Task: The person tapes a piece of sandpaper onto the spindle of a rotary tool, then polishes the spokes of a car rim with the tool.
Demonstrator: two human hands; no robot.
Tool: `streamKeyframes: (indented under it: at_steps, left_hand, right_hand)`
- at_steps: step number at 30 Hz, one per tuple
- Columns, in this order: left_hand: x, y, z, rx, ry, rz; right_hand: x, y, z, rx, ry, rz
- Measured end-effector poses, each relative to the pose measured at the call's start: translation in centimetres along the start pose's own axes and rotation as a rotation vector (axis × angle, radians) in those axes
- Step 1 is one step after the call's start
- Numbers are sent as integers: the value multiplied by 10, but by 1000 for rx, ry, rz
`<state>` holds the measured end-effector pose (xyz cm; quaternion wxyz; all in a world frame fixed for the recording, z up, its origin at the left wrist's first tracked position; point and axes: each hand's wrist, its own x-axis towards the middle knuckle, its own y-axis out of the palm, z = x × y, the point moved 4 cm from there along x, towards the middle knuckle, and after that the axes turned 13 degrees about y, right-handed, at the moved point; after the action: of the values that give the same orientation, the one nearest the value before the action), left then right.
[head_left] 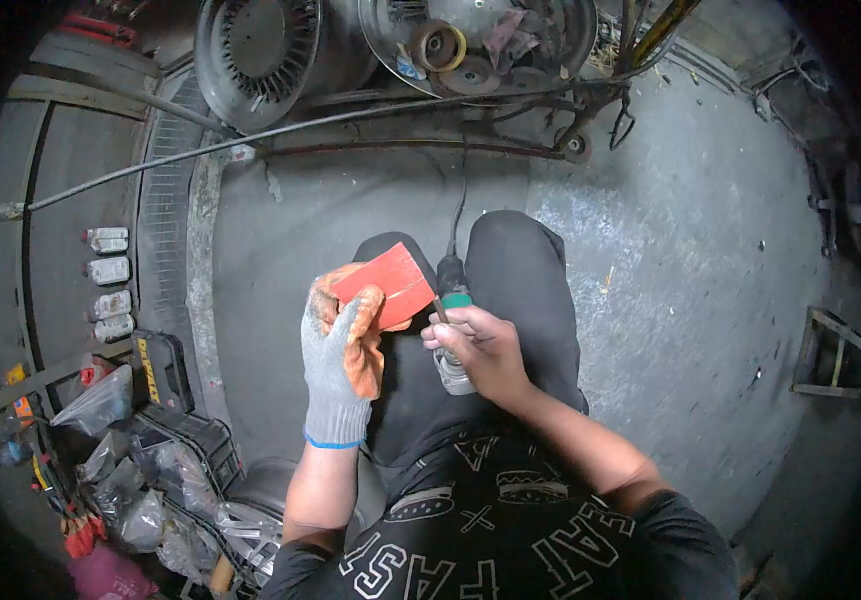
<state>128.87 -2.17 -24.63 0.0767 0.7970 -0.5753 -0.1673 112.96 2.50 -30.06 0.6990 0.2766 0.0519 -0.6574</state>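
My left hand (pixel 339 362), in a grey and orange work glove, grips a flat red rectangular piece (pixel 403 278) with the thumb across its face. A pale line runs over the red surface. My bare right hand (pixel 483 348) pinches a thin dark stick (pixel 440 309) whose tip is at the red piece's right edge; its exact kind is unclear. Between my thighs lies a corded power tool, seemingly an angle grinder (pixel 454 374), with a green band and a metal head. My right hand partly covers it, and I cannot tell whether the fingers touch it.
Wheel rims (pixel 256 50) stand ahead, one holding a tape roll (pixel 439 46). A long metal bar (pixel 281 132) crosses in front of them. Bottles (pixel 109 270), a tool case (pixel 163 372) and plastic bags (pixel 101 402) are on the left. A metal frame (pixel 833 355) stands right.
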Motion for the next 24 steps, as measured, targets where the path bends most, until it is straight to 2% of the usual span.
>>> streamKeyframes:
  at_steps: [4,6,9,16,18,24]
  left_hand:
    - [-5,0,-10,115,94,-1]
    - [-6,2,-19,457,319,43]
    - [-13,11,-24,319,216,-24]
    - [-15,7,-13,322,184,18]
    - [-20,11,-13,479,271,80]
    - [-20,7,-11,367,207,23]
  right_hand:
    - [2,0,-2,-40,59,-8]
    - [0,1,3,-132,84,-9]
    - [2,1,2,-81,121,-24]
    - [2,5,6,-35,119,-47]
    - [3,4,1,8,162,-50]
    - [2,3,4,-93,229,-64]
